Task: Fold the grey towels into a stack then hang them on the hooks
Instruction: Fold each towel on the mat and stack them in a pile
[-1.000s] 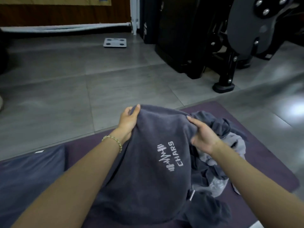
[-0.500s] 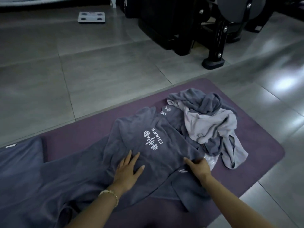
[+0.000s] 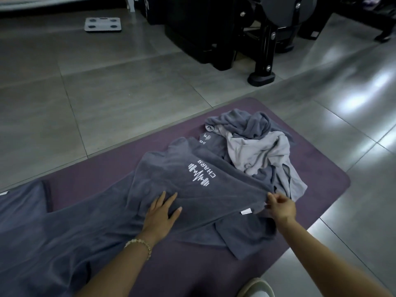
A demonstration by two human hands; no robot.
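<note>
A dark grey towel (image 3: 171, 185) with a white "CHARS" logo lies spread across a purple mat (image 3: 310, 168). My left hand (image 3: 161, 213) presses flat on its near part, fingers straight. At the towel's right edge, beside a small white label, my right hand (image 3: 279, 205) pinches the fabric. A crumpled heap of dark and light grey towels (image 3: 255, 144) lies on the mat just beyond. Another dark grey towel (image 3: 23, 215) lies flat at the left. No hooks are in view.
Grey floor tiles surround the mat. A white bathroom scale (image 3: 102, 24) sits on the floor at the back left. Black gym equipment (image 3: 263, 50) with a foot stands at the back right. A pale shoe tip (image 3: 257, 289) shows at the bottom edge.
A second ago both hands held the logo towel up; it has since been laid on the mat. My left hand now presses it flat and my right hand has shifted to its right edge.
</note>
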